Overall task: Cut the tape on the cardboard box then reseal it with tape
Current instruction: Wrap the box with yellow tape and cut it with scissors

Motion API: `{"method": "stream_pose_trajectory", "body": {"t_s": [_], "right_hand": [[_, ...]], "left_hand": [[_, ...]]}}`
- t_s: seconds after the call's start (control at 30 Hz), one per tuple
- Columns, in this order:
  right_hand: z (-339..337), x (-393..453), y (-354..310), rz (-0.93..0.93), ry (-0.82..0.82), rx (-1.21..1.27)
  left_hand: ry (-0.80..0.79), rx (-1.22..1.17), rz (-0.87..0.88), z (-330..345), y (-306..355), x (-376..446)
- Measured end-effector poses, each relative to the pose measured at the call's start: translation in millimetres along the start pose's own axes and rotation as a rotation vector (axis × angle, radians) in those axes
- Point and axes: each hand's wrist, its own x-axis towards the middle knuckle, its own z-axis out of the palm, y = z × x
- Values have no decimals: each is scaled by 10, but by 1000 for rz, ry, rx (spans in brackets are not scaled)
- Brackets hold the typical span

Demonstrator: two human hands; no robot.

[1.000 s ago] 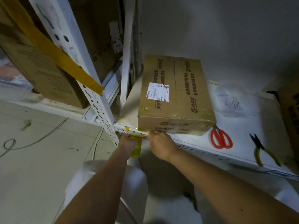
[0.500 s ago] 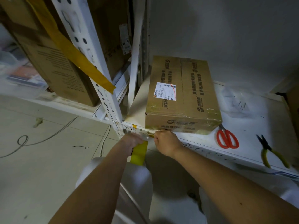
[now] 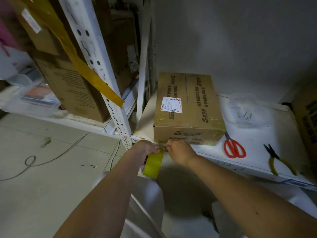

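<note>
Dim light around me, my arms casting a dark shadow below the white shelf [image 3: 257,162], and everything bends and blurs toward the wide-angle edges.

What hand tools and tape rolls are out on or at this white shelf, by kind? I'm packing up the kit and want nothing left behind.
Scissors: 1
Pliers: 1
Tape roll: 1, held in the left hand
Total: 3
</note>
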Motion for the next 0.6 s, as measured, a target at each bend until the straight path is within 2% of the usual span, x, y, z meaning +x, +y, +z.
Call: {"method": "stream_pose_trajectory", "body": {"t_s": [0.13, 0.2, 0.3, 0.33, 0.43, 0.5, 0.6], "right_hand": [[-114, -20, -31, 146, -16, 232], [-200, -44, -37, 236, -46, 486], [-383, -194, -21, 408, -120, 1018], [-441, -236, 7, 428, -134, 1102], [-603, -296, 121, 426, -31, 1144], [-745, -357, 192, 398, 58, 1068], [-924, -463, 304, 330, 107, 963]], "left_hand": [[-59, 76, 29, 16, 9, -196], [-130, 50, 59, 29, 3, -264], [-175, 106, 130, 113, 53, -418], [-175, 112, 152, 148, 74, -453], [-187, 132, 182, 284, 156, -545], [-193, 160, 202, 385, 217, -614], [-208, 137, 230, 530, 297, -681]]}}
